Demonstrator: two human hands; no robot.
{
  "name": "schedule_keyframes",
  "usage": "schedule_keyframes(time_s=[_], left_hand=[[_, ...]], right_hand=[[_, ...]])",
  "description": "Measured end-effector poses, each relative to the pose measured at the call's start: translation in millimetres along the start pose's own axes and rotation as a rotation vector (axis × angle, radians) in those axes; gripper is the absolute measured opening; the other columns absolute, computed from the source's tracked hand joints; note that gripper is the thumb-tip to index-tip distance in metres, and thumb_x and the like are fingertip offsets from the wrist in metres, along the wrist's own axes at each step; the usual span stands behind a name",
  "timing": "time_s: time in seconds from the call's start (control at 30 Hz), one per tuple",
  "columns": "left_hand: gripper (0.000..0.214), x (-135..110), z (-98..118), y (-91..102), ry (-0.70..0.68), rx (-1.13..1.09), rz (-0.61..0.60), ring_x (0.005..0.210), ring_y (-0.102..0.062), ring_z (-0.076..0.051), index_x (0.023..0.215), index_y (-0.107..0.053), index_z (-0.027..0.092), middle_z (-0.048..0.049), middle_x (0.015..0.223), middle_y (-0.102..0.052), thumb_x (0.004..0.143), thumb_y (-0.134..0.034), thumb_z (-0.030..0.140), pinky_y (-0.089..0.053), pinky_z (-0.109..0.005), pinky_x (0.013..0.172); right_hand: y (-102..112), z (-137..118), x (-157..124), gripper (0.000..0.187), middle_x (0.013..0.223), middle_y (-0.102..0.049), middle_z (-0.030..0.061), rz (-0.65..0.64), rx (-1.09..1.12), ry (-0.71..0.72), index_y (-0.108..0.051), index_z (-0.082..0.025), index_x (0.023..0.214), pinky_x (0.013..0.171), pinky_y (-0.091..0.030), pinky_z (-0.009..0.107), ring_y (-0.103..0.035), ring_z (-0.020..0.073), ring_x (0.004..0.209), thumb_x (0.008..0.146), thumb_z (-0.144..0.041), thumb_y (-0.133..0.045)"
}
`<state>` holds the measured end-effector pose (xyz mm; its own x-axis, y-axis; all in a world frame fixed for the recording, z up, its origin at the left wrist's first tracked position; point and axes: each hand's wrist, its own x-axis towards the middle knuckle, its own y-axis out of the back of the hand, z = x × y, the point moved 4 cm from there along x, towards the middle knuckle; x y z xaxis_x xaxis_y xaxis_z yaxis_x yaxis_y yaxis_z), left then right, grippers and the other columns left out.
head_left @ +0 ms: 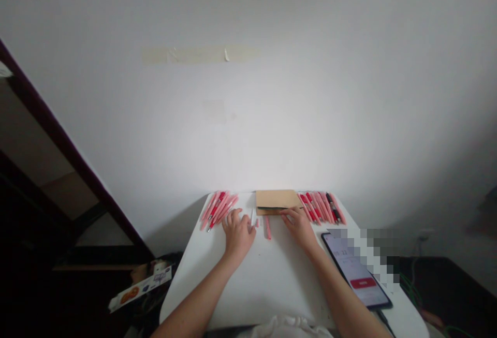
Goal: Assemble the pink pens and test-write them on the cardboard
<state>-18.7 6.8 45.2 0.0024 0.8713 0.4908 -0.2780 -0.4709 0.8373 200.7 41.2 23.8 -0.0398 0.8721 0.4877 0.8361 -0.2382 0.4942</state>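
My left hand [238,234] rests on the white table with its fingers apart, beside a bunch of pink and red pens [220,207]. A thin whitish strip [253,217] and a small pink piece [257,222] lie just right of its fingertips. Between my hands is a short pink pen part [267,228]. My right hand [300,225] has thumb and forefinger closed together at the lower edge of a brown cardboard-like folder or box [276,198]. A dark line runs along that front edge. What the right fingertips pinch, if anything, is too small to make out.
More pink, red and black pens [320,207] lie side by side at the table's back right. A lit phone [359,276] lies near the right edge, partly pixelated. The wall [248,136] stands directly behind the table [264,286]. Clutter [143,286] sits below on the left.
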Motion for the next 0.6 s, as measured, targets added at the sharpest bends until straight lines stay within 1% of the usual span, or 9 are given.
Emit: schedule_keyframes(time_s=[0.13,0.27,0.37,0.43,0.5,0.6], left_hand=[[0.016,4.3,-4.1,3.0,0.010,0.007,0.023,0.124,-0.046,-0.030,0.093,-0.069,0.023,-0.0107,0.129,-0.056,0.085,-0.057,0.030,-0.034,-0.053,0.105],[0.030,11.6,-15.0,6.8,0.040,0.086,0.056,0.131,-0.041,-0.035,0.112,-0.069,0.027,-0.0113,0.139,-0.053,0.090,-0.051,0.037,-0.028,-0.063,0.109],[0.037,15.5,-24.1,1.6,0.044,0.095,-0.003,0.137,-0.036,-0.038,0.121,-0.066,0.029,-0.0105,0.146,-0.049,0.090,-0.051,0.041,-0.022,-0.069,0.111],[0.039,16.2,-27.8,-4.0,0.041,0.083,-0.057,0.139,-0.035,-0.039,0.125,-0.064,0.031,-0.0094,0.146,-0.049,0.091,-0.048,0.042,-0.021,-0.073,0.110],[0.038,15.5,-28.9,-8.0,0.041,0.072,-0.090,0.139,-0.035,-0.039,0.125,-0.063,0.033,-0.0085,0.146,-0.049,0.093,-0.045,0.042,-0.021,-0.074,0.109],[0.037,14.3,-26.7,-8.5,0.013,0.072,-0.097,0.138,-0.037,-0.036,0.122,-0.065,0.033,-0.0092,0.146,-0.050,0.095,-0.041,0.040,-0.022,-0.074,0.108]], right_hand=[[-1.7,1.7,1.1,0.027,0.097,-0.070,0.0075,-0.049,-0.026,0.021,-0.074,-0.022,0.095,0.092,-0.046,0.039,-0.062,0.0236,0.098,0.087,-0.032,-0.050],[-6.6,2.9,0.1,0.024,0.097,-0.072,0.0064,-0.126,-0.096,0.028,-0.074,-0.022,0.094,0.090,-0.047,0.037,-0.062,0.0230,0.097,0.087,-0.029,-0.052],[-8.9,1.4,-1.5,0.021,0.098,-0.072,0.0061,-0.173,-0.156,0.047,-0.076,-0.023,0.091,0.092,-0.045,0.036,-0.060,0.0239,0.101,0.085,-0.026,-0.056],[-9.9,0.1,-2.3,0.018,0.100,-0.072,0.0057,-0.210,-0.179,0.060,-0.076,-0.024,0.089,0.093,-0.045,0.036,-0.060,0.0241,0.102,0.083,-0.025,-0.059],[-10.6,-0.8,-2.7,0.016,0.102,-0.072,0.0055,-0.235,-0.195,0.069,-0.077,-0.024,0.087,0.093,-0.044,0.036,-0.060,0.0242,0.102,0.082,-0.023,-0.062],[-11.1,-0.4,-2.6,0.015,0.103,-0.071,0.0055,-0.240,-0.209,0.075,-0.077,-0.025,0.085,0.093,-0.044,0.037,-0.060,0.0240,0.102,0.080,-0.021,-0.063]])
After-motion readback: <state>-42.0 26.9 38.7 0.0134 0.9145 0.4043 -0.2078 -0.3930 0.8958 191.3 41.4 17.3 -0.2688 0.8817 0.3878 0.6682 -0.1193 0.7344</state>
